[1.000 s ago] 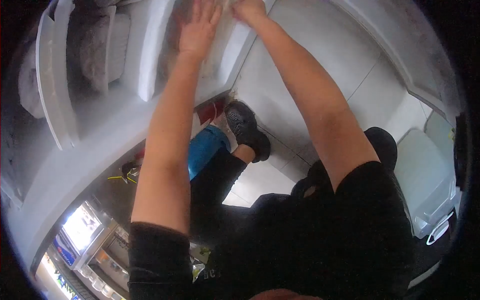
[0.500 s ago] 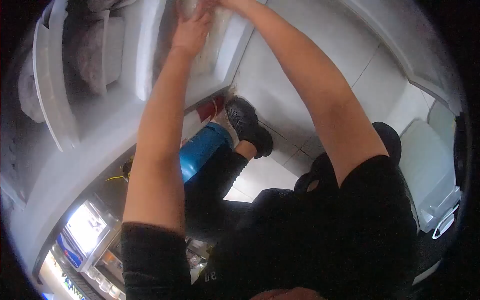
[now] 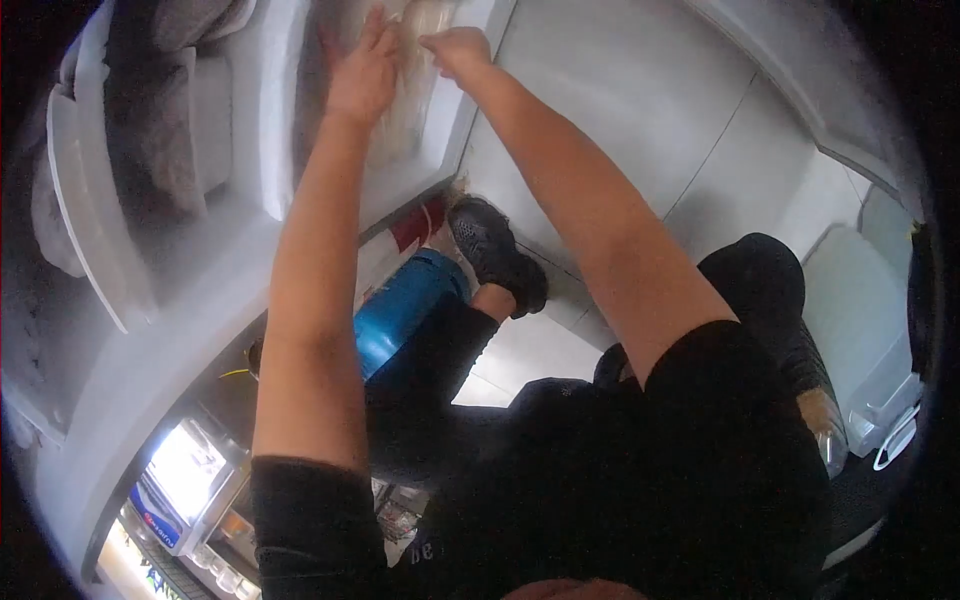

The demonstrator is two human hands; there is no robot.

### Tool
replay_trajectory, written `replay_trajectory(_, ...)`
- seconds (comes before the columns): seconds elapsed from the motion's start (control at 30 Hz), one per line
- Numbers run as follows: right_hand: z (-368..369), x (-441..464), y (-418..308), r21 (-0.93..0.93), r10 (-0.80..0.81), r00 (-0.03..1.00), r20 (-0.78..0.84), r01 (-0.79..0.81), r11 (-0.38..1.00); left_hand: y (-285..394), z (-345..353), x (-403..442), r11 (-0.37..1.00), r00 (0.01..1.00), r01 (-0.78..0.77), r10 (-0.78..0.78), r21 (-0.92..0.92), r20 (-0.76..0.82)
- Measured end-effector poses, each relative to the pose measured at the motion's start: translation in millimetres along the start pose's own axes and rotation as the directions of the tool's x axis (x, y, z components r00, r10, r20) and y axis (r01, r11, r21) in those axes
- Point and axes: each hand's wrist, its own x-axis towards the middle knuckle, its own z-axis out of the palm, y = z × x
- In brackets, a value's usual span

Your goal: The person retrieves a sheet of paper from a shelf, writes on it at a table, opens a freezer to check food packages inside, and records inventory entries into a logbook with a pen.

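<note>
At the top of the head view, my left hand (image 3: 362, 78) lies against a pale, clear plastic bag (image 3: 412, 100) with its fingers stretched upward. What the bag contains is too blurred to name. My right hand (image 3: 460, 54) is closed in a pinch at the bag's right side, seemingly on its plastic. The bag sits inside a white, frosty freezer compartment (image 3: 455, 125), close to its right wall.
Further left, white drawer fronts (image 3: 85, 200) hold frosted packages (image 3: 175, 130). Below the freezer edge are a blue cylinder (image 3: 405, 310) and my shoe (image 3: 490, 250) on pale floor tiles (image 3: 620, 110). A translucent container (image 3: 865, 330) stands at right, and a lit screen (image 3: 185, 470) shows lower left.
My hands, close together before, are now apart. The right one has come down and closed beside the bag; the left has shifted slightly left, showing more of the bag. My right knee has come into fuller view.
</note>
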Motion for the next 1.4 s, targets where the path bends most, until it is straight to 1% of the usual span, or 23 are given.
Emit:
replay_trajectory(0.03,0.6,-0.5,-3.5,-0.123,0.141,0.99,0.001,-0.139,0.983,2.4,-3.2,0.1,1.0,0.995,0.019,-0.017,-0.019,0.095)
replay_trajectory(0.07,0.2,-2.7,-4.8,-0.125,0.142,0.99,0.0,-0.141,0.982,2.3,3.7,0.0,1.0,0.995,0.018,-0.016,-0.022,0.095)
replay_trajectory(0.13,1.1,-5.8,-3.4,-0.199,0.094,0.996,0.011,-0.09,0.976,-0.4,11.2,-0.6,0.998,0.997,0.028,-0.031,-0.048,-0.073)
replay_trajectory(0.17,1.3,-4.2,-1.6,-0.201,0.096,0.995,0.012,-0.091,0.975,0.7,11.4,-1.6,0.998,0.997,0.029,-0.032,-0.051,-0.071)
replay_trajectory(0.23,-0.7,-5.3,-5.2,-0.595,-0.355,0.933,-0.055,0.255,0.762,0.6,5.3,-3.7,0.997,0.999,0.026,-0.028,-0.067,-0.026)
replay_trajectory(0.27,-2.6,-9.7,-7.7,-0.594,-0.353,0.934,-0.052,0.256,0.763,-1.4,0.0,-3.1,0.997,0.999,0.027,-0.029,-0.066,-0.021)
replay_trajectory(0.33,-6.2,-13.4,-9.5,-0.452,-0.334,0.941,-0.05,0.277,0.848,-4.8,-6.1,-0.3,0.866,1.0,-0.006,0.011,-0.501,0.007)
replay_trajectory(0.37,-2.5,-8.9,-3.0,-0.453,-0.334,0.941,-0.05,0.277,0.847,-3.6,-3.3,-0.5,0.865,1.0,-0.006,0.011,-0.502,0.007)
replay_trajectory(0.43,1.4,-8.2,-1.3,-0.236,-0.295,0.941,-0.165,0.253,0.938,-0.7,0.3,0.1,0.952,0.977,-0.076,0.012,-0.295,-0.215)
replay_trajectory(0.57,-8.2,-12.6,-14.9,-0.155,-0.163,0.981,-0.102,0.146,0.977,-3.2,6.1,2.6,0.924,0.989,-0.069,0.013,-0.376,-0.149)
replay_trajectory(0.63,-13.3,-8.4,-22.6,-0.316,-0.158,0.987,0.023,0.157,0.936,-1.9,1.0,4.4,0.988,0.993,-0.114,0.111,-0.101,-0.027)
replay_trajectory(0.67,-11.7,-3.7,-22.6,-0.315,-0.16,0.987,0.021,0.159,0.936,-1.1,-3.1,3.6,0.989,0.993,-0.114,0.111,-0.099,-0.03)
replay_trajectory(0.73,-5.3,4.8,-20.7,-0.54,-0.334,0.942,-0.002,0.28,0.793,0.3,-8.1,-0.5,0.995,0.996,0.021,-0.013,-0.092,0.085)
replay_trajectory(0.87,1.5,-5.4,-22.0,-0.559,-0.498,0.856,-0.14,0.347,0.753,0.1,0.2,-2.5,0.984,0.999,0.038,-0.039,-0.175,-0.001)
replay_trajectory(0.93,-8.9,-28.7,-43.5,-0.147,-0.182,0.981,-0.069,0.171,0.974,2.5,-4.7,-5.2,0.987,1.0,0.004,-0.009,-0.162,-0.029)
replay_trajectory(0.97,-2.8,-17.5,-36.4,-0.148,-0.186,0.98,-0.076,0.173,0.974,3.0,-12.6,-4.7,0.987,0.999,0.001,-0.007,-0.162,-0.037)
replay_trajectory(1.03,7.1,-10.5,-30.1,-0.183,-0.266,0.952,-0.148,0.238,0.954,6.5,-23.1,-5.3,0.998,0.99,-0.053,0.057,-0.037,0.131)
replay_trajectory(1.07,3.1,-10.9,-30.7,-0.184,-0.26,0.954,-0.149,0.232,0.955,11.2,-20.6,-4.4,0.998,0.989,-0.057,0.062,-0.041,0.134)
replay_trajectory(1.13,-3.5,-8.0,-32.7,-0.21,-0.195,0.981,0.016,0.194,0.958,20.8,-13.2,-1.7,0.986,0.985,-0.083,0.06,0.142,0.162)
replay_trajectory(1.17,-3.7,-5.1,-33.7,-0.207,-0.194,0.981,0.015,0.193,0.959,25.1,-10.4,1.5,0.986,0.985,-0.086,0.062,0.144,0.163)
replay_trajectory(1.23,-3.2,12.3,-35.9,-0.471,-0.244,0.961,0.13,0.276,0.838,32.4,-7.2,7.0,0.957,0.992,0.005,-0.042,0.29,0.119)
replay_trajectory(1.37,15.3,52.7,-10.6,-0.521,-0.304,0.948,0.096,0.308,0.796,25.5,-19.1,6.5,0.991,0.99,-0.026,0.007,0.133,0.14)
replay_trajectory(1.4,-12.0,27.4,-30.1,-0.478,-0.157,0.986,0.054,0.163,0.863,25.0,-24.2,5.3,0.991,0.98,-0.037,0.011,0.127,0.199)
